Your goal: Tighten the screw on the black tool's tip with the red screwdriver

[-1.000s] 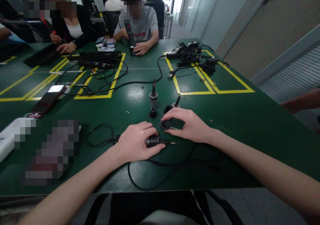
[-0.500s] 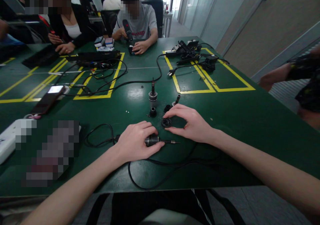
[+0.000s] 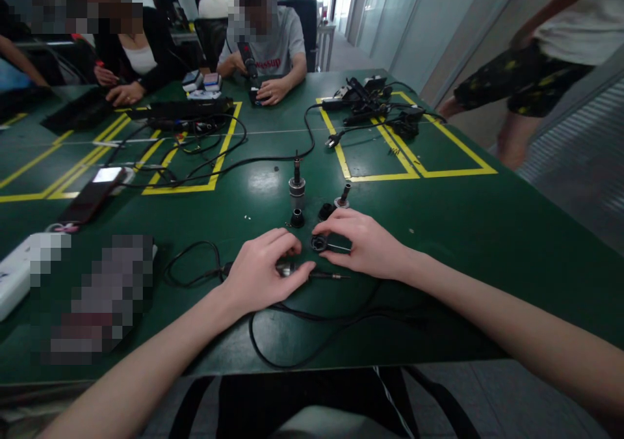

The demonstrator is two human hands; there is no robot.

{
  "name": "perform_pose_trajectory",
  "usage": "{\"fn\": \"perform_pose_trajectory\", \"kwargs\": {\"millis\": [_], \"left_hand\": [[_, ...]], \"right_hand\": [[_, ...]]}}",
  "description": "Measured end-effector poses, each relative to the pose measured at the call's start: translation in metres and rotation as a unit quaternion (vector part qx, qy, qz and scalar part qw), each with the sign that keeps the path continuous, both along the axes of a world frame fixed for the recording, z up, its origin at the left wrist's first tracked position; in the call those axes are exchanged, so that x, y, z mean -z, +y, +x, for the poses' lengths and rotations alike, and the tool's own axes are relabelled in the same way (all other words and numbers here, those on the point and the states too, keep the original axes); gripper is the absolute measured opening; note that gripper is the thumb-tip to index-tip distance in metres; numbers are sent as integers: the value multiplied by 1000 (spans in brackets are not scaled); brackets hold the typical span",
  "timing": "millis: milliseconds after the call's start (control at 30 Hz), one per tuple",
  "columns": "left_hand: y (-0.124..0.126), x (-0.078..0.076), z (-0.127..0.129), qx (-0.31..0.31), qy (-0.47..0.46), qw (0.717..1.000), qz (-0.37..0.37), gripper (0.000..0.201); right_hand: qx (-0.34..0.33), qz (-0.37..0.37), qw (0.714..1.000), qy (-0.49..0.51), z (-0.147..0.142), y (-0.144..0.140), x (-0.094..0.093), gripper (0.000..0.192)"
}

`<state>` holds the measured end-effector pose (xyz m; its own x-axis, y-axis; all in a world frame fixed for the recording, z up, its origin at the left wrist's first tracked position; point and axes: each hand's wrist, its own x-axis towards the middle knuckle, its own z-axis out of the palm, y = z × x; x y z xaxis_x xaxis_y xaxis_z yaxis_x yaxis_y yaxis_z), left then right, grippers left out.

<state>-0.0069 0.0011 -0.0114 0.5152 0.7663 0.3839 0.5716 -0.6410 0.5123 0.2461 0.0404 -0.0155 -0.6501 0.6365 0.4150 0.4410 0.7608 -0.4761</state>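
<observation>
A slim corded tool with a thin metal tip (image 3: 331, 276) lies on the table, its body mostly under my left hand (image 3: 266, 266). That hand arches over it, with thumb and forefinger apart; contact under the palm is hidden. My right hand (image 3: 373, 244) pinches a round black ring-like part (image 3: 318, 242) between fingertips and thumb, just above the tool. Behind it are a small black round part (image 3: 326, 211) and a pale base with a dark upright tube (image 3: 344, 196). A metal cylinder with a narrow tip (image 3: 297, 188) stands behind a small black cone-shaped piece (image 3: 297, 218).
A black cable (image 3: 273, 359) loops along the front edge. At left are a phone (image 3: 90, 198), a white power strip (image 3: 29, 263) and a blurred-out item (image 3: 107, 296). Cables and black devices (image 3: 363, 97) lie farther back. Two people sit across; another person (image 3: 531, 68) stands at right.
My right hand has shifted slightly left with the ring-like part. My left forefinger has lifted off the tool's body and drawn back from the thumb. The person at right has moved farther into view.
</observation>
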Motion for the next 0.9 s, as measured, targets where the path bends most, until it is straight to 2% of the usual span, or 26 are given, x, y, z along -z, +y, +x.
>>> {"fn": "perform_pose_trajectory", "kwargs": {"millis": [100, 200, 400, 500, 667, 800, 900], "left_hand": [[0, 0, 0, -2, -34, 999, 8, 14], [1, 0, 0, 10, -59, 998, -4, 20], [4, -4, 1, 36, -107, 991, -74, 8], [6, -10, 2, 32, -152, 979, -135, 10], [8, -15, 1, -8, -228, 946, -229, 16], [11, -13, -1, -14, -288, 919, -268, 27], [12, -12, -1, -10, -307, 906, -292, 31]], "right_hand": [[-1, 4, 1000, -2, -2, -1, -1, 27], [6, 9, 1000, 6, -4, -4, -3, 29], [-14, 15, 1000, 19, -15, -10, -7, 28], [-17, 20, 1000, 14, -12, -9, -13, 28], [29, 16, 998, -60, 25, -8, -22, 18], [54, 1, 990, -128, 60, -20, -9, 14], [74, -7, 992, -101, 73, -30, 1, 5]]}}
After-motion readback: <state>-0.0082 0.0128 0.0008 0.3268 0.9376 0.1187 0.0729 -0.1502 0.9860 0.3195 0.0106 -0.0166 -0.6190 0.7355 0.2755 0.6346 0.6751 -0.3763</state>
